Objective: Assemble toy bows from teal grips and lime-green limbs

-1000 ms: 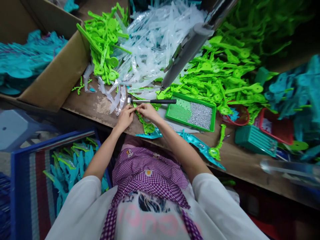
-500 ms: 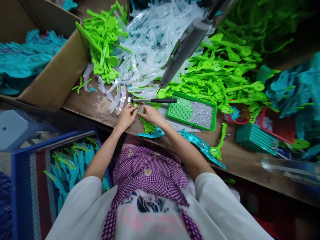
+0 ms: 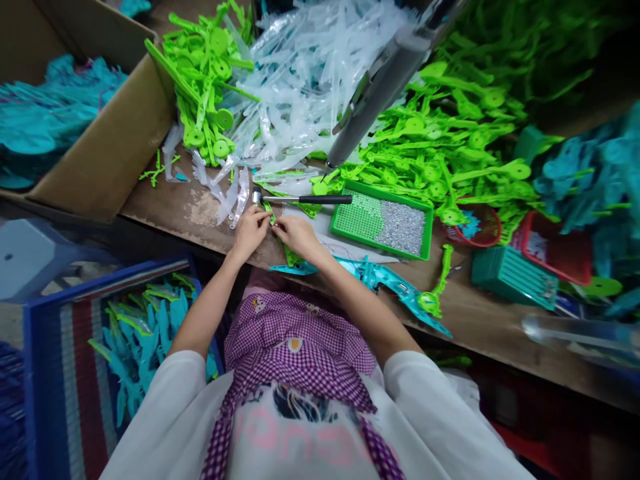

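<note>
Between my two hands lies a long bright green plastic part (image 3: 292,257), over the front edge of the bench. My left hand (image 3: 251,233) has its fingers bent onto the upper end of this part. From the other side, my right hand (image 3: 296,237) brings thumb and finger together at the part's middle; anything small in that pinch is too hidden to tell. Just beyond my fingers a hammer (image 3: 325,199) with a black handle rests on its side. Close to my right forearm is a teal plastic part (image 3: 400,288), partly covered by the arm.
A green tray (image 3: 429,230) of small silvery pieces sits to the right. Heaps of clear parts (image 3: 310,80) and green parts (image 3: 425,143) fill the back. A grey hanging tool (image 3: 370,100) points down over the bench. At the left are a cardboard box (image 3: 105,140) and blue crate (image 3: 55,300).
My right hand has moved slightly left and down, its fingertips now against the green part. A clear piece seen by those fingertips earlier no longer shows. The left hand stays nearly in place.
</note>
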Action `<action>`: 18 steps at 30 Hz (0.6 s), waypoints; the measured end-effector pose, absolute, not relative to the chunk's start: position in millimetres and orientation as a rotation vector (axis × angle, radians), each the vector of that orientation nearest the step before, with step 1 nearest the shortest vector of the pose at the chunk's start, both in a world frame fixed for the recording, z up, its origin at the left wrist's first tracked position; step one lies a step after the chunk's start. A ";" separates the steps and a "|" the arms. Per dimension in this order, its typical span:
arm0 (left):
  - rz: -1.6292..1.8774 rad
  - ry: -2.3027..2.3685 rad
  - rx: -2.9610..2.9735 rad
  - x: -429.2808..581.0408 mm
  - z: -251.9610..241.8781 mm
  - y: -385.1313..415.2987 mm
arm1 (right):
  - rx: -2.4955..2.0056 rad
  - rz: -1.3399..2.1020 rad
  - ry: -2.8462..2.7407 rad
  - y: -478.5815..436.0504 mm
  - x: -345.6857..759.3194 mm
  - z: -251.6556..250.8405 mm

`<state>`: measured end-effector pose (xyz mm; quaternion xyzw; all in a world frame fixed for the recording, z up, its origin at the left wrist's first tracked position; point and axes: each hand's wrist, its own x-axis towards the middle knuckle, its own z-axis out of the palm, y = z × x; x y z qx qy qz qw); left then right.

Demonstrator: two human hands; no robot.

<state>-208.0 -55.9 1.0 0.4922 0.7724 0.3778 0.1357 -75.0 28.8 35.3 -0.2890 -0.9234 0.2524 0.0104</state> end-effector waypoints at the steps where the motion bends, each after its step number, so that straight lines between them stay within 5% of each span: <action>1: 1.095 2.240 1.429 -207.4 1.1 -55.7 | -0.910 0.813 -2.870 30.2 -73.2 35.5; 18: 1.127 2.243 1.446 -203.9 -0.8 -59.3 | -0.873 1.423 -2.605 43.2 -42.7 37.1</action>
